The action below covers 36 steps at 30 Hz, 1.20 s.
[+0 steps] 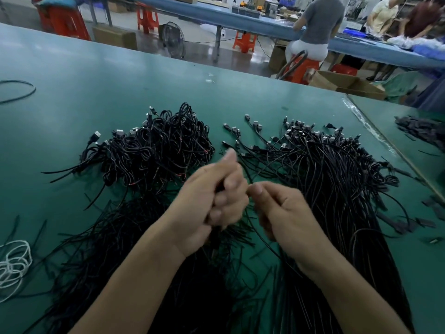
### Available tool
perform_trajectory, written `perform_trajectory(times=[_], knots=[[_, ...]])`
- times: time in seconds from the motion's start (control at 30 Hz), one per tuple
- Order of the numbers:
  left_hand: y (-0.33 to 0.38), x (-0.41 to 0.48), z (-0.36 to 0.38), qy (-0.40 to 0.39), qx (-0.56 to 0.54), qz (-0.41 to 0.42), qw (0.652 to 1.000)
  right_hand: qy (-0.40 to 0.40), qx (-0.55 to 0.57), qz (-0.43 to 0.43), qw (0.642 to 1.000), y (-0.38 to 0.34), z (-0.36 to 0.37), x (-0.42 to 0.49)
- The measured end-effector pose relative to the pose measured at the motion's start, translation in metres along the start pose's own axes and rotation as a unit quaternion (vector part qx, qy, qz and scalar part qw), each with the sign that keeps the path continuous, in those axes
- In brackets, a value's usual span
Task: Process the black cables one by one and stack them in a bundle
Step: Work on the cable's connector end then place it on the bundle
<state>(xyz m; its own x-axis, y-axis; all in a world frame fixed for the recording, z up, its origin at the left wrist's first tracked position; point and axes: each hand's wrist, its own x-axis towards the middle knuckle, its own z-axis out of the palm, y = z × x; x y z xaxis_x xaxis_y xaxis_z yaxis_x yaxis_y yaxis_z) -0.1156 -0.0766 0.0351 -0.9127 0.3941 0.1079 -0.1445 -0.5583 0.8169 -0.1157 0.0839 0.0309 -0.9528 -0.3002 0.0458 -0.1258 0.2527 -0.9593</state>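
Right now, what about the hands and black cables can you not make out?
Head view:
- How many cables the left hand grips: its curled fingers cover them, motion blurs them.
- Where the thin cable pinched by the right hand ends: the wrist hides it.
- Near ends of the straight cable pile: the bottom edge cuts them.

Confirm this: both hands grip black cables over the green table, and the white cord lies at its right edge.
Wrong side. The head view shows the white cord at the left edge of the green table. The left hand and right hand do grip black cables over it.
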Motion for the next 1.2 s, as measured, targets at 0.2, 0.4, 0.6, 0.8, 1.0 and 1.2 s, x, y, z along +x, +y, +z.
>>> perform_trajectory(times=[0.2,0.4,0.6,0.8,1.0,1.2], knots=[[-0.013,0.013,-0.007,0.132,0.017,0.147,0.980,-0.117,-0.175,-0.014,0.978,-0.001,0.005,-0.009],[-0.017,0.007,-0.012,0.138,0.425,0.061,0.892,-0.006,-0.185,-0.077,0.980,-0.019,-0.020,0.003],[0.000,-0.002,0.000,0.032,0.180,-0.114,0.976,0.043,-0.017,-0.112,0.993,-0.015,-0.013,0.010],[0.010,0.001,0.000,-0.021,-0.181,-0.065,0.981,0.073,-0.008,-0.049,0.996,0.002,0.009,0.004],[-0.014,0.010,-0.004,0.152,0.074,0.144,0.975,-0.093,-0.202,-0.037,0.974,-0.003,0.013,-0.013],[-0.019,0.005,-0.009,0.101,0.475,0.017,0.874,-0.092,-0.231,-0.097,0.964,-0.014,-0.008,-0.017]])
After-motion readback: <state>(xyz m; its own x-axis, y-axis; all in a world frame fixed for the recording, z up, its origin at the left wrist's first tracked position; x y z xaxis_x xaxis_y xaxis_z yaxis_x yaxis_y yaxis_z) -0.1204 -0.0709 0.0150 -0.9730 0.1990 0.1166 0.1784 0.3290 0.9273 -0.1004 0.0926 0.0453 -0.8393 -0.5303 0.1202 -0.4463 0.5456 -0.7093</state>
